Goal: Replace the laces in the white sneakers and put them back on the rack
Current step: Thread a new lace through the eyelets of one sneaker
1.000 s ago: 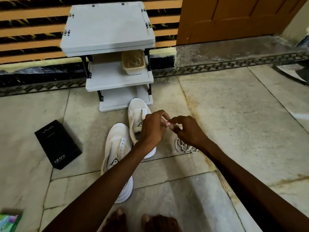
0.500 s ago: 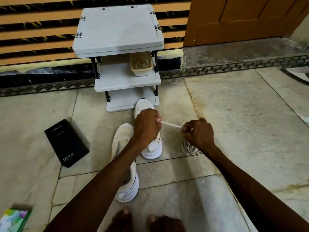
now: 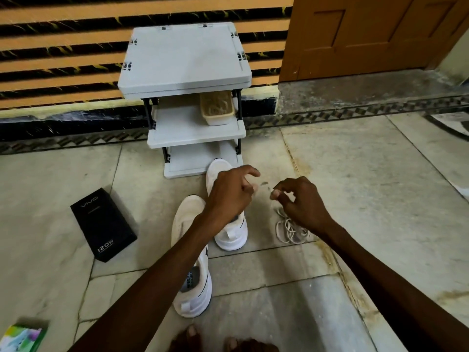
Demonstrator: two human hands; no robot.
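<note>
The lace (image 3: 265, 184), taut before, blurs between left hand (image 3: 229, 196) and right hand (image 3: 303, 203); whether curled fingers (image 3: 250, 171) pinch it is unclear.

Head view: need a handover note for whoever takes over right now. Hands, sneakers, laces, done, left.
Left hand and right hand: both raised, fingers curled, with a blurred bit of lace between them; grip unclear.
Lace pile: on the floor under the right hand.
Near sneaker and far sneaker: on the floor in front of the rack; no lace shows in either.
Done: no threading visible.
Left: lace both sneakers, put them on the rack.
</note>
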